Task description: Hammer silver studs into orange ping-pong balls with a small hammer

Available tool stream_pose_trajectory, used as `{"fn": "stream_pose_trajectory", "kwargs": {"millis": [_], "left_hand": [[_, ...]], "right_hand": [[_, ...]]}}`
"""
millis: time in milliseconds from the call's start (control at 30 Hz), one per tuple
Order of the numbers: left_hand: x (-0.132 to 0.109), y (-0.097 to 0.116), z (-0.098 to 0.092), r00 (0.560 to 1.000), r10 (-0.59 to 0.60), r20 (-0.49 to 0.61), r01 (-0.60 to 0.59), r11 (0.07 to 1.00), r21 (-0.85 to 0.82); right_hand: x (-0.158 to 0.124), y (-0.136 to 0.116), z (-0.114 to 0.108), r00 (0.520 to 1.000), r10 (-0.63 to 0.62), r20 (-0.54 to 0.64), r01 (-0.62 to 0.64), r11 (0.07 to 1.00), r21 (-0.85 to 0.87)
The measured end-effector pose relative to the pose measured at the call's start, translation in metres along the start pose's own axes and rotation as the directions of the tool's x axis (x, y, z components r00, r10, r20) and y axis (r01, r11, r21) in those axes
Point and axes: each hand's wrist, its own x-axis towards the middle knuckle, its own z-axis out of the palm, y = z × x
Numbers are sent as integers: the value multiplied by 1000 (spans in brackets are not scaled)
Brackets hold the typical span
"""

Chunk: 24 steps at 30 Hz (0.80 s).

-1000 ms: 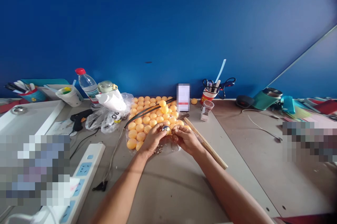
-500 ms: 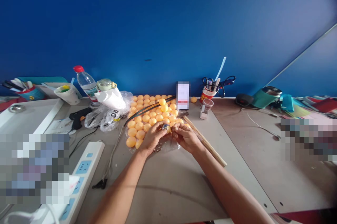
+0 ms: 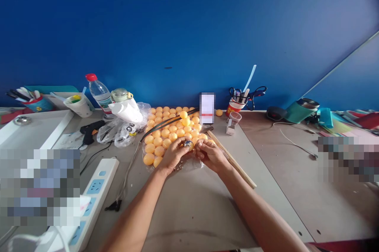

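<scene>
A small shiny silver ball-like object (image 3: 188, 144) sits between the thumb and fingers of my left hand (image 3: 175, 153). Just to its right, the fingertips of my right hand (image 3: 209, 154) are pinched together; whatever they may hold is too small to make out. Both hands are over the near edge of a sheet of orange balls (image 3: 158, 151) covered in clear plastic. Small dark bits (image 3: 178, 166) lie beneath my left hand.
A hammer with a wooden handle (image 3: 233, 158) lies right of my hands. On the left are a white power strip (image 3: 98, 189), a glue gun (image 3: 89, 130) and a bottle (image 3: 100, 93). Behind stand a blurred-out phone (image 3: 207, 108) and a cup of tools (image 3: 236, 106).
The whole view has shifted slightly. My left hand still grips the shiny object, and my pinched right hand stays beside it with little visible movement.
</scene>
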Motion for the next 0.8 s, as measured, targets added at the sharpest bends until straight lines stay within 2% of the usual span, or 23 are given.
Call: {"fn": "stream_pose_trajectory", "kwargs": {"millis": [233, 633, 800], "left_hand": [[1, -1, -2, 1000, 3, -18, -3, 999, 49], [2, -2, -4, 999, 51, -5, -48, 972, 231], [2, -2, -4, 999, 45, 14, -47, 974, 220]], "right_hand": [[2, 0, -3, 999, 37, -8, -37, 999, 26], [1, -1, 0, 999, -5, -31, 4, 999, -33], [0, 1, 2, 998, 18, -54, -20, 998, -51]]}}
